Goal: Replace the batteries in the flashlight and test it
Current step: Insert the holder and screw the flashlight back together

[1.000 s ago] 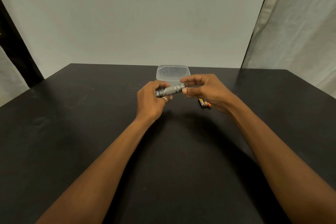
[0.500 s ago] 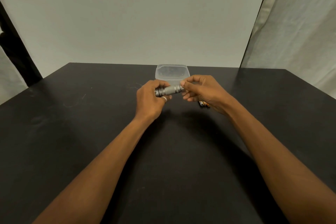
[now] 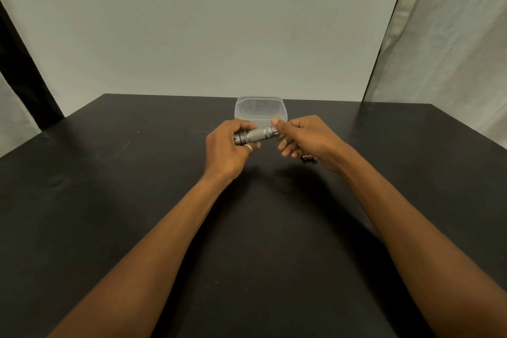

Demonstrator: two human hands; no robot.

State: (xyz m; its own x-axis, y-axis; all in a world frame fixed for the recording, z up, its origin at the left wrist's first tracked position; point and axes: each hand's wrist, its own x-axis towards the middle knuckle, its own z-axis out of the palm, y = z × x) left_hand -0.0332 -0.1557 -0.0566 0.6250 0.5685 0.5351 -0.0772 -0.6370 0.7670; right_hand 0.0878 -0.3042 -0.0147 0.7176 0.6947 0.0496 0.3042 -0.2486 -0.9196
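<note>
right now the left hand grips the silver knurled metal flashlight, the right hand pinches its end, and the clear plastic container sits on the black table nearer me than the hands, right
No. The head view shows the clear plastic container beyond the hands, not nearer. The left hand and right hand hold the flashlight as you say.

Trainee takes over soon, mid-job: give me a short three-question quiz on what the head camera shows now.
1. True or false: the silver knurled metal flashlight lies untouched on the black table.
2. Which side wears the silver ring? A) left B) right C) neither
3. Fill in: the clear plastic container stands ____ the hands (nearer than or beyond).
Key: 1 false, the left hand and right hand both hold it; 2 A; 3 beyond.
</note>
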